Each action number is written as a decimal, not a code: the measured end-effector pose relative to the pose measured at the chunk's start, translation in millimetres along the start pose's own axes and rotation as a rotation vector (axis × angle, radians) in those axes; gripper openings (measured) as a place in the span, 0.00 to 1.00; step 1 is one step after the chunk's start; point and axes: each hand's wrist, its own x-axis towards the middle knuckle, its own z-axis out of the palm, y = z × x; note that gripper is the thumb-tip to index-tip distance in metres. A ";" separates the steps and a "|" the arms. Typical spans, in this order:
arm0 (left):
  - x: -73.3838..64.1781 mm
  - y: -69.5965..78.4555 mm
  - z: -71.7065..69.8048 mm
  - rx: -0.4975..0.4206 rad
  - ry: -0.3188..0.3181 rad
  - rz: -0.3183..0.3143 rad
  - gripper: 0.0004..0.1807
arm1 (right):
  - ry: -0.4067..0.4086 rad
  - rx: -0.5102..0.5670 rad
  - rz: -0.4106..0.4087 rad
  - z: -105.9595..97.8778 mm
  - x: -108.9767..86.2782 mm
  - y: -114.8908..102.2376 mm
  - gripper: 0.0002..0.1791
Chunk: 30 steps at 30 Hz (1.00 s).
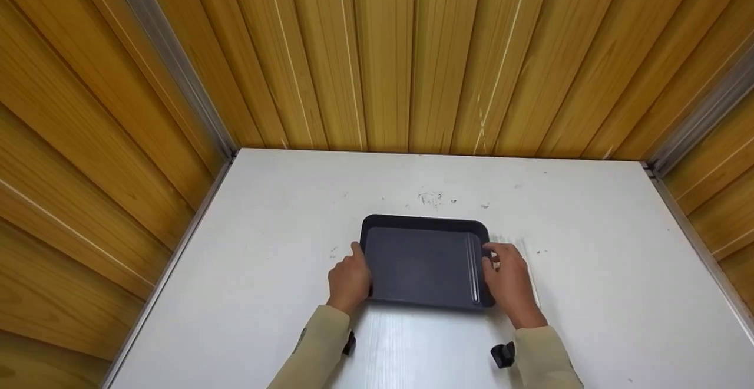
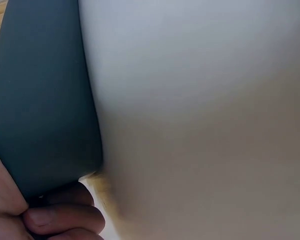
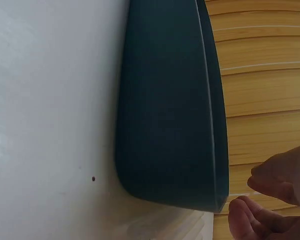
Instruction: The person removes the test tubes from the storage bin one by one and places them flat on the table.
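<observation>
A dark grey-blue rectangular tray [image 1: 418, 265] with raised sides and a ridge near its right end lies between the two hands, over the white table. My left hand [image 1: 350, 277] grips the tray's left side; in the left wrist view its curled fingers [image 2: 65, 217] are at the tray's corner. At the right end is my right hand [image 1: 508, 277], its fingers loosely bent. The right wrist view shows those fingers [image 3: 242, 220] just beside the corner of the tray [image 3: 165, 110], with nothing between thumb and fingers. Whether the tray's whole base rests on the table cannot be told.
The white table [image 1: 265, 247] carries dark scuff marks [image 1: 431, 198] behind the tray. A pale ribbed patch [image 1: 521, 244] shows by the tray's right side. Wood-patterned panels [image 1: 383, 59] wall the table at the back and both sides, with metal posts [image 1: 177, 53] in the corners.
</observation>
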 end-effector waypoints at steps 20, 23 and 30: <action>0.7 0.7 1.7 0.000 0.042 0.006 0.17 | -0.156 -0.159 -0.134 20.5 3.8 -15.4 0.17; 1.2 1.8 0.9 -0.001 0.048 0.006 0.16 | -0.164 -0.176 -0.151 22.6 4.4 -15.3 0.17; -0.9 1.5 0.6 0.031 0.061 0.020 0.17 | -0.159 -0.203 -0.205 30.9 2.4 -12.5 0.15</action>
